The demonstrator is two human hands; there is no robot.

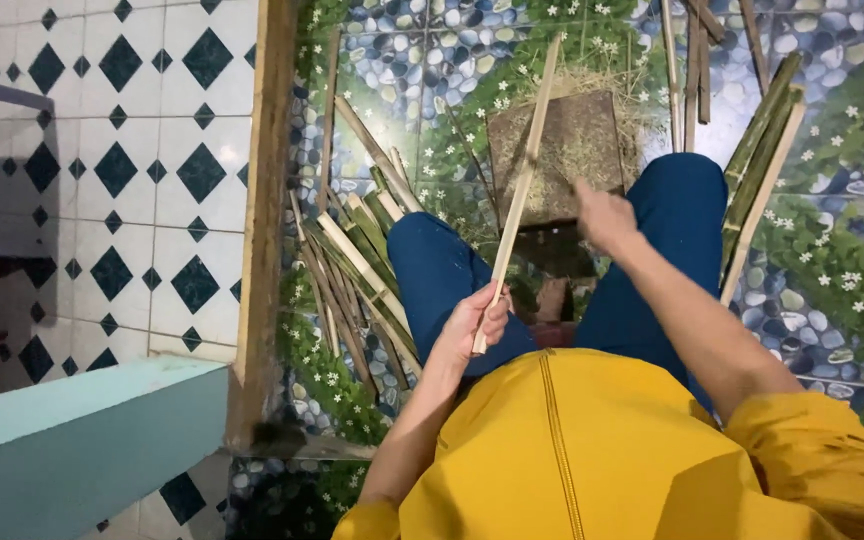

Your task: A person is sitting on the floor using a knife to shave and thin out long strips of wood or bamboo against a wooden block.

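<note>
Item 1, far to the left of the fingers: white wall tiles with dark diamonds, a teal ledge below, then an upright wooden post.

Item 2, just left of the left hand: pile of split bamboo strips, green and pale, lying fanned on the pebble-and-flower patterned floor.

Item 3: left hand, fingers curled and clamped on the near end of a long pale bamboo strip.

Item 4: the strip itself. Long axis runs from the left fingers up and slightly right, its far end pointing away from the person, passing over the wooden block between the knees. The block carries fine shavings.

Item 5: right hand, beside the strip at mid-length, motion-blurred; fingers appear closed, but on what cannot be told.

Item 6, right of the right fingers: second bundle of strips, leaning on the blue trouser leg.

Progress, as judged: many strips already lie split on both sides and shavings have gathered; the held strip looks mid-working. How much raw stock is left does not show.
</note>
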